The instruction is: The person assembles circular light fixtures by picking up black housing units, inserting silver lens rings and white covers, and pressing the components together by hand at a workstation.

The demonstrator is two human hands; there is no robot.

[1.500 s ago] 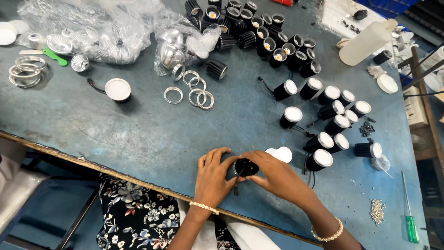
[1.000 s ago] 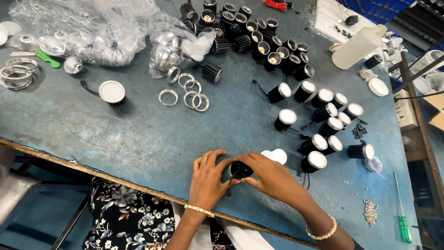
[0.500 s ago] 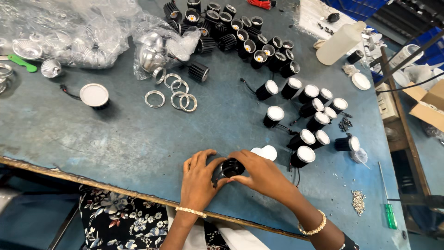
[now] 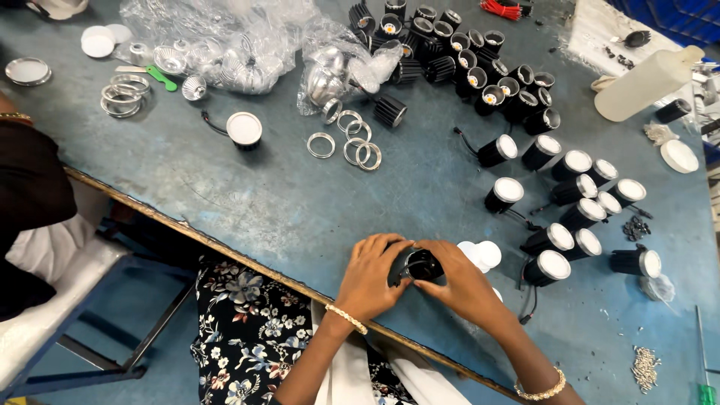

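Both hands grip one small black round lamp housing (image 4: 415, 265) near the front edge of the blue table (image 4: 225, 187). My left hand (image 4: 369, 276) wraps its left side, and my right hand (image 4: 465, 283) covers its right side. Two white round covers (image 4: 481, 253) lie just right of my right hand. Beyond them stands a group of black lamp housings with white fronts (image 4: 570, 202). A further pile of open black housings (image 4: 465, 52) sits at the back.
Several metal rings (image 4: 346, 142) lie mid-table beside a single white-fronted lamp (image 4: 244, 129). Clear plastic bags of shiny reflectors (image 4: 225, 45) are at the back left. A white bottle (image 4: 645, 82), small screws (image 4: 645, 367) and a green-handled screwdriver (image 4: 702, 375) are on the right. Another person's arm (image 4: 22, 172) is at left.
The view has shifted, so the table contents sit further right and lower. My hands stay closed around the same black housing, with small finger movements only.
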